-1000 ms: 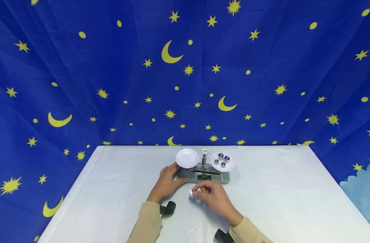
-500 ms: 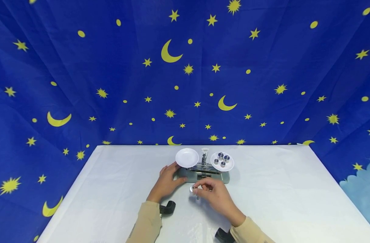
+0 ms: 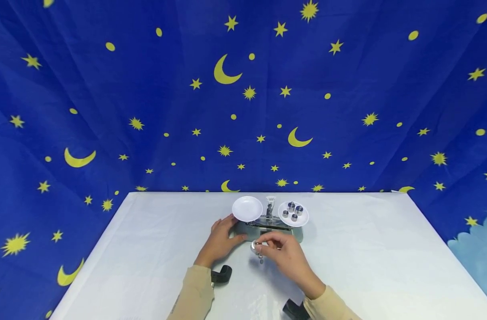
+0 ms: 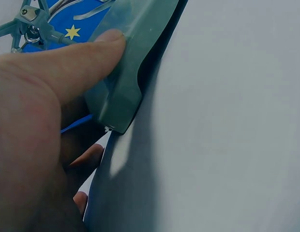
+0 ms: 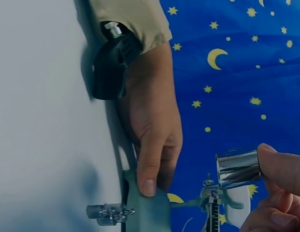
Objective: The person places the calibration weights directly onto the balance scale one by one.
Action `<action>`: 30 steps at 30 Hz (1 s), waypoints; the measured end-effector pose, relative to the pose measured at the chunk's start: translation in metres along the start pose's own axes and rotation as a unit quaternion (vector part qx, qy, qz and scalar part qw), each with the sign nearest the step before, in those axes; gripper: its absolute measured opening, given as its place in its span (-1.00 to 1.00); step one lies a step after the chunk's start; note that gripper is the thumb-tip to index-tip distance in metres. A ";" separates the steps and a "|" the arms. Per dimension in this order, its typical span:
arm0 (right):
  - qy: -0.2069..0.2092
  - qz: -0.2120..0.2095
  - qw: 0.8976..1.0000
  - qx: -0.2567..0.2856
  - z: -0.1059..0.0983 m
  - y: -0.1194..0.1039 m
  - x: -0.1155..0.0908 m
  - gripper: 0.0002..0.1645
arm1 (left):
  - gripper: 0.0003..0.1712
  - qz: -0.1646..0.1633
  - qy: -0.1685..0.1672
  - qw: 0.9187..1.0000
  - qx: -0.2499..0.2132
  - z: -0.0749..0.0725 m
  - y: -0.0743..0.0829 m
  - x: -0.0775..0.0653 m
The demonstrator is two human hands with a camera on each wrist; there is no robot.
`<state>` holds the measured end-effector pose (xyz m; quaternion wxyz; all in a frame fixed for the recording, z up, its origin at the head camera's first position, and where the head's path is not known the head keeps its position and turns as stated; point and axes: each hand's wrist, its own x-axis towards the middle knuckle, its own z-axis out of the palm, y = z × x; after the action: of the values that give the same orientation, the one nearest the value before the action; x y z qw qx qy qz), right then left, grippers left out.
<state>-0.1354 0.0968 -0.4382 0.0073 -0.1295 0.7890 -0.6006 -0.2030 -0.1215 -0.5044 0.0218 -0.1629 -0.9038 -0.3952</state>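
Observation:
A green-based balance scale (image 3: 243, 230) stands near the table's back edge. Its left pan (image 3: 247, 209) is bare; the right pan (image 3: 303, 218) bears several silver weights (image 3: 294, 218). My left hand (image 3: 219, 242) grips the left end of the base, thumb (image 4: 104, 50) on its front and fingers partly hidden behind. My right hand (image 3: 287, 258) pinches a shiny cylindrical metal weight (image 5: 238, 168) between thumb and fingertips, raised in front of the base. Below that hand, small metal weights (image 5: 110, 213) are on the white table, mostly hidden from the head view.
The white-covered table (image 3: 367, 253) stretches to both sides. Behind it hangs a blue curtain (image 3: 167, 98) with yellow moons and stars. Black camera mounts (image 3: 222, 274) sit at both wrists, close to the tabletop.
My right hand has risen slightly toward the scale with the weight, which shows more plainly now, and small weights below have come into view. My left hand stays on the base.

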 end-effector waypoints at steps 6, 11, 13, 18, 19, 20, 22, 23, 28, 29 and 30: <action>0.025 0.011 1.000 0.011 0.001 -0.006 0.002 -0.89 | -0.21 -0.002 0.000 1.000 0.004 0.001 0.000 -0.001; 0.031 0.001 0.999 0.017 0.002 -0.012 0.006 -0.90 | -0.22 -0.002 -0.003 1.000 0.006 0.001 0.000 0.000; 0.033 -0.003 0.999 0.017 0.003 -0.015 0.007 -0.91 | -0.21 -0.002 -0.004 1.000 0.004 0.000 0.001 0.000; 0.043 -0.011 0.999 0.025 0.007 -0.019 0.010 -0.91 | -0.21 0.002 -0.005 1.000 0.002 -0.001 0.001 0.000; 0.045 -0.012 0.999 0.027 0.008 -0.019 0.011 -0.91 | -0.21 0.003 -0.005 1.000 0.003 -0.001 0.001 0.000; 0.046 -0.014 0.998 0.030 0.009 -0.020 0.012 -0.91 | -0.22 0.004 -0.004 1.000 0.004 -0.001 0.001 0.000; 0.049 -0.018 0.998 0.033 0.011 -0.022 0.014 -0.92 | -0.22 0.005 -0.004 1.000 0.009 -0.001 0.001 0.001; 0.050 -0.021 0.998 0.033 0.012 -0.023 0.015 -0.92 | -0.23 0.006 -0.002 1.000 0.009 -0.001 0.001 0.001; 0.056 -0.027 0.997 0.042 0.015 -0.027 0.022 -0.92 | -0.22 0.003 -0.003 1.000 0.013 -0.002 0.001 0.001; 0.058 -0.026 0.997 0.043 0.016 -0.027 0.023 -0.92 | -0.22 0.001 -0.004 1.000 0.014 -0.001 0.001 0.001; 0.060 -0.025 0.997 0.045 0.016 -0.028 0.024 -0.92 | -0.21 0.001 -0.004 1.000 0.014 -0.001 0.001 0.000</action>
<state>-0.1508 0.0697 -0.4131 -0.0495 -0.1127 0.7569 -0.6418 -0.2030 -0.1217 -0.5025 0.0205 -0.1653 -0.9090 -0.3821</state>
